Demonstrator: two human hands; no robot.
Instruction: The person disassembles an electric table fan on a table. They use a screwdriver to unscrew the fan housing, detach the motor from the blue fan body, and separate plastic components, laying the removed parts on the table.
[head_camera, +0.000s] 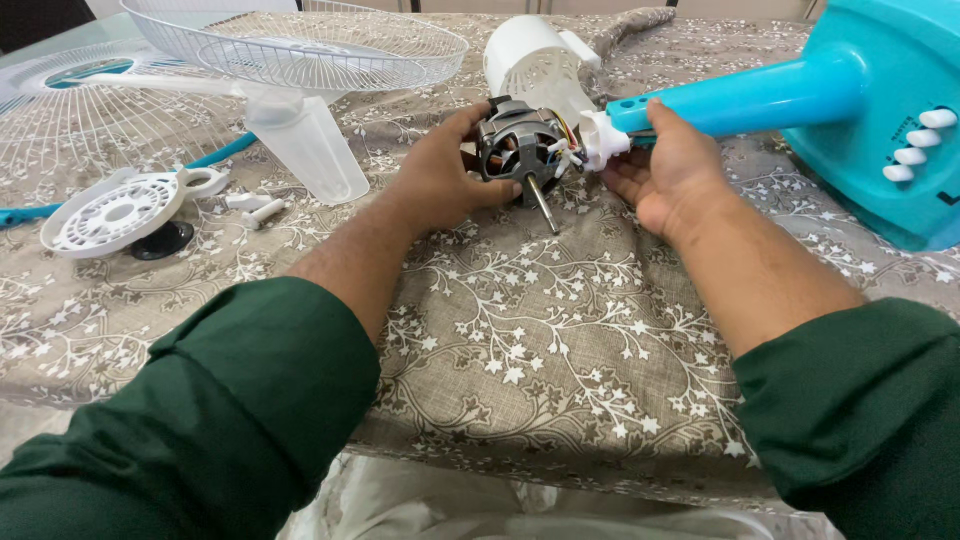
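A bare fan motor (522, 148) with copper windings and a steel shaft lies on the patterned cloth at the table's middle. My left hand (440, 180) grips its left side. My right hand (672, 172) holds the white joint (603, 138) where the blue fan neck (745, 100) meets the motor. The blue neck runs right to the blue fan base (880, 130) with white buttons. Behind the motor stands the white motor housing (535, 62), with thin wires running to the motor.
A white wire fan guard (300, 45) and a clear fan blade (305, 145) lie at the back left. Another guard (70, 110), a round white vented cover (112, 212), a black cap (162, 240) and small white parts (255, 208) sit at the left.
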